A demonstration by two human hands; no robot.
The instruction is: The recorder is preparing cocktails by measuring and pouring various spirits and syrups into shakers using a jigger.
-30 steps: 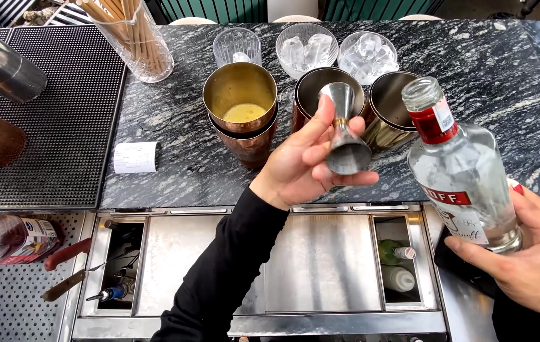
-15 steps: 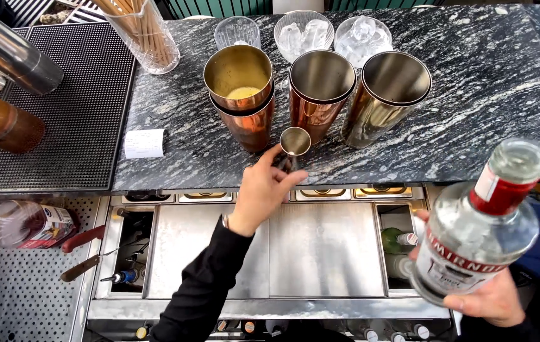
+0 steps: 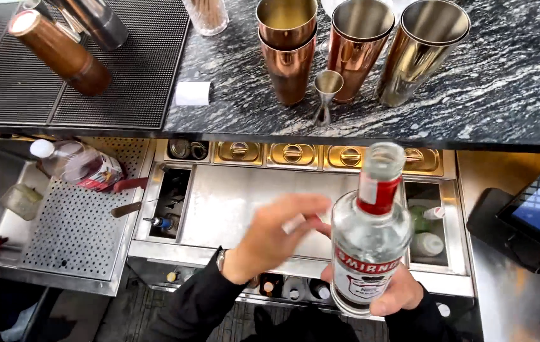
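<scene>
Holding clear bottle, seemingly part full, uncapped.

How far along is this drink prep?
Looks done: the jigger stands on the counter by the shaker tins, in nobody's grip. In hand: the right hand holds the clear bottle upright; the left hand, blurred, is beside it. Probably left: stowing the bottle; whether it is capped is unclear.

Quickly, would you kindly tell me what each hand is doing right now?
Left hand: open, blurred, beside the clear glass bottle, gripping nothing visible.
Right hand: closed around that bottle's base.
</scene>
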